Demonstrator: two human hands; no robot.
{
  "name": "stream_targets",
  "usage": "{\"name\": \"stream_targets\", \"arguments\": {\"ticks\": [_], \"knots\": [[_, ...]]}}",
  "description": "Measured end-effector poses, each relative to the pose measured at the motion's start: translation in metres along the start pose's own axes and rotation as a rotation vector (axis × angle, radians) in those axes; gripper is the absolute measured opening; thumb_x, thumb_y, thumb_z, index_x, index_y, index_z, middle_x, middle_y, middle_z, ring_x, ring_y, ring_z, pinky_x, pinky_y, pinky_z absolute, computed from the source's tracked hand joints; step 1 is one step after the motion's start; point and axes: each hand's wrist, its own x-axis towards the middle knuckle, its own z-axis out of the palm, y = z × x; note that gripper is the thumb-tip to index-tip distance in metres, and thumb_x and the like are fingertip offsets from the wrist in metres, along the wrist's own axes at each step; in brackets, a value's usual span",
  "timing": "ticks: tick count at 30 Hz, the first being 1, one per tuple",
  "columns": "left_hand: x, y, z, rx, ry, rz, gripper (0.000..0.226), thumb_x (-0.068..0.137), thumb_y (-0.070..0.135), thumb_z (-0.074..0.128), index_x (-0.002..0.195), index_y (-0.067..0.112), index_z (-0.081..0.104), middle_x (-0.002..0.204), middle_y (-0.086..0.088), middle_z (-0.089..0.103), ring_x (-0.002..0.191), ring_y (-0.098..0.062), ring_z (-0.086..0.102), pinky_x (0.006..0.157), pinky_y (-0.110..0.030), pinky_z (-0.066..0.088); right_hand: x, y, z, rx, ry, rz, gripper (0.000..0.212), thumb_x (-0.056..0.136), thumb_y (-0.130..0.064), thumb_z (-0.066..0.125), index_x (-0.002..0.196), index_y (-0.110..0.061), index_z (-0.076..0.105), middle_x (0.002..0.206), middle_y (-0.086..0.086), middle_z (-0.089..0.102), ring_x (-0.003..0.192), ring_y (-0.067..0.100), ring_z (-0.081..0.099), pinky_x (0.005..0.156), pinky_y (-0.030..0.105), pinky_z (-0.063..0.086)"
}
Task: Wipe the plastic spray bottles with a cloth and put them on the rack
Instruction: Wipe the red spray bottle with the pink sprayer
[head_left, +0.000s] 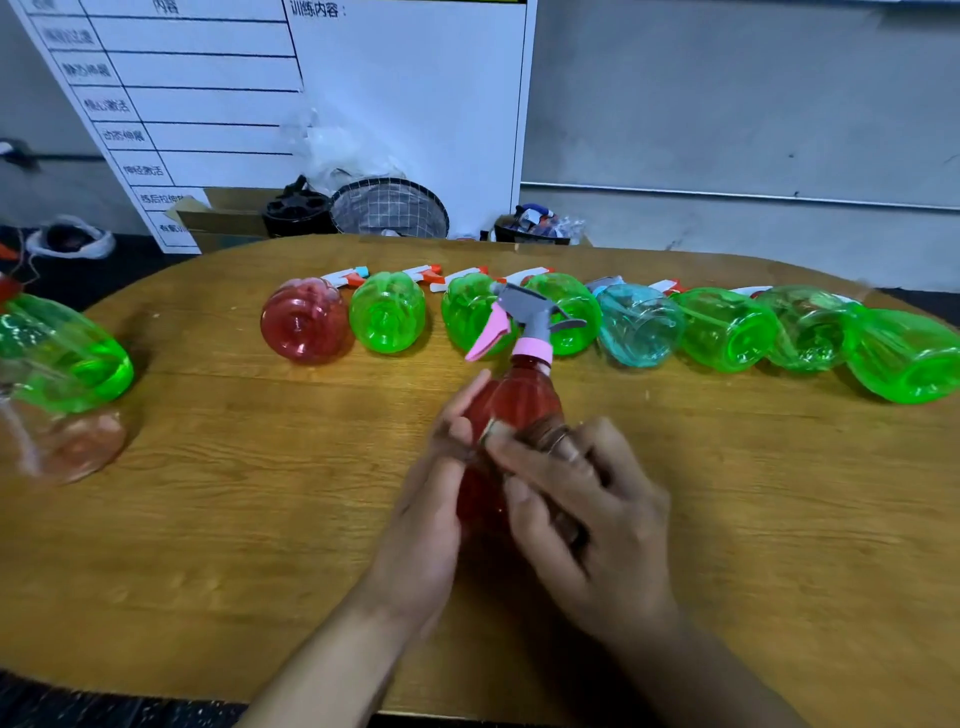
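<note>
Near the surface (208, 519) edge, we grip the red spray bottle (519, 405) with both hands, left hand (431, 493) and right hand (576, 509); no cloth visible; we should turn it steadily, covering every rib.

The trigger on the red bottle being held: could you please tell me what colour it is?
Pink, under a grey spray head; the trigger shows best in the head view.

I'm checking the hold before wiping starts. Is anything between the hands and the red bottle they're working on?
Nothing visible. The left hand and right hand both grip the red bottle directly. A small greyish piece sits by the right fingertips; whether it is the cloth is unclear. No rack is in view.
</note>
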Motion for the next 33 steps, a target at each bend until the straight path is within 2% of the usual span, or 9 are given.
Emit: {"name": "stream_targets", "arguments": {"ticks": [5,9,12,15,19,22,27,30,33], "knots": [[0.003,0.009,-0.004,-0.044,-0.020,0.009,0.051,0.105,0.043,0.042,0.154,0.031,0.051,0.147,-0.004,0.066,0.138,-0.026,0.061,0.118,-0.047,0.043,-0.006,-0.005,0.007,-0.070,-0.084,-0.199,0.022,0.098,-0.024,0.071,0.117,-0.020,0.081,0.086,0.005,0.057,0.072,0.013,0.056,0.059,0.028,0.051],[0.002,0.007,0.001,0.037,-0.009,0.033,0.047,0.106,0.044,0.041,0.150,0.038,0.056,0.149,-0.002,0.063,0.141,-0.025,0.057,0.121,-0.058,0.038,0.004,-0.002,-0.003,0.119,0.037,0.054,0.023,0.100,-0.023,0.065,0.118,-0.021,0.078,0.092,-0.003,0.052,0.072,0.003,0.051,0.067,0.015,0.043],[-0.002,0.002,0.009,0.122,-0.037,0.040,0.045,0.104,0.045,0.049,0.145,0.034,0.062,0.148,0.006,0.064,0.141,-0.015,0.056,0.121,-0.054,0.042,0.016,0.009,-0.011,0.173,0.222,0.273,0.025,0.100,-0.024,0.060,0.119,-0.024,0.075,0.092,0.007,0.058,0.084,0.013,0.056,0.075,0.025,0.046],[-0.004,0.000,0.013,0.126,-0.054,0.038,0.042,0.101,0.043,0.048,0.139,0.037,0.066,0.145,0.014,0.065,0.140,-0.008,0.056,0.122,-0.051,0.041,0.019,0.017,-0.011,0.164,0.181,0.339,0.027,0.101,-0.028,0.058,0.121,-0.025,0.076,0.091,0.005,0.058,0.084,0.014,0.056,0.076,0.025,0.046],[-0.001,-0.003,0.008,0.039,-0.025,-0.014,0.040,0.102,0.042,0.046,0.135,0.045,0.068,0.145,0.008,0.066,0.140,-0.014,0.057,0.122,-0.056,0.039,0.012,0.011,-0.004,0.072,0.103,0.213,0.028,0.100,-0.025,0.060,0.121,-0.017,0.077,0.088,-0.010,0.049,0.081,0.005,0.052,0.074,0.013,0.039],[0.001,-0.004,0.003,-0.008,0.015,-0.015,0.045,0.103,0.046,0.044,0.144,0.044,0.062,0.150,0.003,0.063,0.144,-0.019,0.054,0.124,-0.055,0.035,0.004,0.004,0.001,0.028,0.022,0.034,0.025,0.099,-0.025,0.066,0.118,-0.017,0.079,0.090,-0.003,0.050,0.076,0.005,0.050,0.067,0.016,0.043],[0.004,0.008,-0.005,-0.099,0.014,-0.027,0.043,0.112,0.040,0.039,0.152,0.031,0.053,0.145,-0.006,0.067,0.135,-0.026,0.063,0.106,-0.035,0.054,-0.008,-0.006,0.012,-0.113,-0.072,-0.220,0.021,0.095,-0.026,0.075,0.115,-0.022,0.082,0.084,0.004,0.057,0.073,0.012,0.056,0.057,0.028,0.051],[0.002,0.014,-0.004,-0.102,0.033,-0.026,0.056,0.103,0.058,0.049,0.154,0.033,0.051,0.148,-0.008,0.065,0.137,-0.029,0.061,0.111,-0.044,0.049,-0.007,-0.008,0.011,-0.065,-0.079,-0.199,0.020,0.096,-0.025,0.074,0.114,-0.022,0.082,0.086,0.003,0.056,0.072,0.010,0.055,0.057,0.026,0.050],[0.000,0.015,0.000,-0.062,0.050,0.014,0.089,0.082,0.070,0.076,0.156,0.028,0.048,0.146,-0.011,0.065,0.136,-0.033,0.061,0.112,-0.048,0.050,0.001,-0.008,0.002,0.100,-0.002,0.006,0.022,0.098,-0.024,0.068,0.116,-0.019,0.079,0.091,-0.004,0.051,0.073,0.001,0.051,0.067,0.015,0.043]]}}
